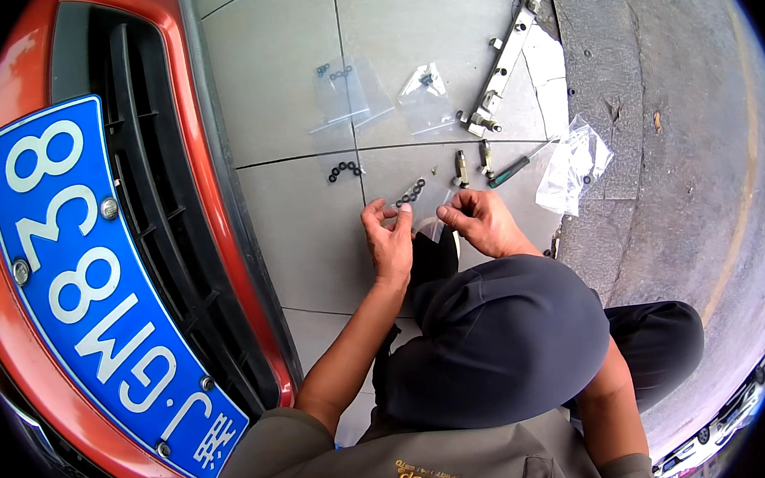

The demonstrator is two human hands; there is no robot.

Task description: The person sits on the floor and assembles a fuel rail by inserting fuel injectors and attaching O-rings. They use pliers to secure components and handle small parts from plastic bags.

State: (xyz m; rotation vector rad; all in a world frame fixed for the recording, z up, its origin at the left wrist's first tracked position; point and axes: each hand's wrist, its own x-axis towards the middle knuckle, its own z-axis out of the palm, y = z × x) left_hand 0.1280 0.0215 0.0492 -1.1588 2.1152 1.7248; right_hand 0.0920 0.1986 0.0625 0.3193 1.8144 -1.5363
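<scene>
Between my hands is a small clear plastic bag (432, 206) with several black O-rings (410, 194) in a row at its far left end. My left hand (390, 245) pinches the bag near the rings, thumb on top. My right hand (491, 223) has its thumb and bent forefinger closed on the bag's right side. Just beyond the right hand, two fuel injectors (462, 170) stand or lie on the tiles; which, I cannot tell. A screwdriver with a dark green handle (510, 171) lies right of them. Farther left is another group of black O-rings (344, 169).
A metal fuel rail (504, 69) lies at the far right of the tiles (280, 76). Clear bags with small parts (342, 98) lie beyond my hands, and a crumpled bag (568, 170) at right. A red car's front (254, 321) stands close on my left; my knee (498, 338) is below.
</scene>
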